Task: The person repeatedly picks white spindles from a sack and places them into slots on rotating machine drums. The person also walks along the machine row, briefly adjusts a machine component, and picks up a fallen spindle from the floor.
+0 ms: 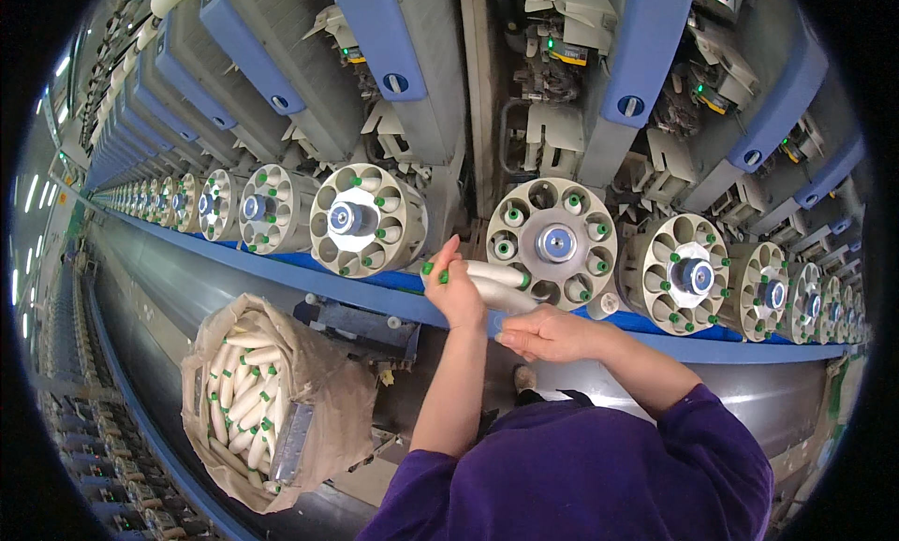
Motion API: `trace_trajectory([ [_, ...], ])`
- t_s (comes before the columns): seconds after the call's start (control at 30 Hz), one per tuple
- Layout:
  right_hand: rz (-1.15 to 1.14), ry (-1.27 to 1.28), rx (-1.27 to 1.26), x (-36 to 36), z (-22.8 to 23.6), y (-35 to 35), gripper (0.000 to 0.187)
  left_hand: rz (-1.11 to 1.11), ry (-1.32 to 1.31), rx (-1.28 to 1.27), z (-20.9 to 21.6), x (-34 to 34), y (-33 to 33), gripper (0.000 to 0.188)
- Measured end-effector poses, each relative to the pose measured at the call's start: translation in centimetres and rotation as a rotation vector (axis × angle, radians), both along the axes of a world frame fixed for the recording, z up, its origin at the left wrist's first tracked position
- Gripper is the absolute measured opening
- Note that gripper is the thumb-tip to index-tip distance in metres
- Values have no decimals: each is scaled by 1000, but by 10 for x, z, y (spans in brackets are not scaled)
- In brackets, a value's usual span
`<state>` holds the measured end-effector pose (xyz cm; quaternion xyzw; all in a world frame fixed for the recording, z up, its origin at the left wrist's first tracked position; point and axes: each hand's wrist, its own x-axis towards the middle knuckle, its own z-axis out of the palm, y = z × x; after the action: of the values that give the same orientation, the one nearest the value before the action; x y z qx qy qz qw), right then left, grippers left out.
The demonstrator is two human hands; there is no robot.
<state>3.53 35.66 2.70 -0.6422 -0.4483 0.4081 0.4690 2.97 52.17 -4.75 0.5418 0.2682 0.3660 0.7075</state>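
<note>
In front of my body, my left hand (456, 293) is closed around white yarn bobbins (494, 273) with green ends. The bobbins lie crosswise and point to the right, toward a round bobbin magazine (535, 239). Green ends also show at the thumb side of that hand. Just right and nearer, my right hand (551, 334) is closed, thumb and fingers pinched together beside the lower bobbin. What its fingertips hold, if anything, is too small to make out. The magazine has a pale hub and round pockets, several with green-tipped bobbins in them.
A cloth-lined bag (330, 424) full of green-tipped bobbins stands at lower left. More magazines (364, 221) line the blue machine rail (379, 300) on both sides. Blue-and-grey machine units (379, 36) rise behind. A small pale spool (603, 306) sits by the rail.
</note>
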Motion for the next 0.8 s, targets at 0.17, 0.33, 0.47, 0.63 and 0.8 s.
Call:
trace_trajectory([
  [0.17, 8, -378, -295, 19, 24, -28, 25, -69, 59, 422, -21, 10, -58, 33],
  [0.33, -605, -92, -241, 49, 44, -45, 20, -663, -31, 574, -15, -17, -99, 22],
  [0.47, -842, -84, -54, 67, 6, -21, 21, -817, 48, -35, 33, -22, -91, 31],
  [0.63, -582, 62, -108, 89, -48, -27, 21, -723, -137, -98, 57, -12, -19, 25],
  [0.8, -413, -826, -178, 118, -48, -40, 24, -570, 127, 71, 8, -37, 11, 31],
])
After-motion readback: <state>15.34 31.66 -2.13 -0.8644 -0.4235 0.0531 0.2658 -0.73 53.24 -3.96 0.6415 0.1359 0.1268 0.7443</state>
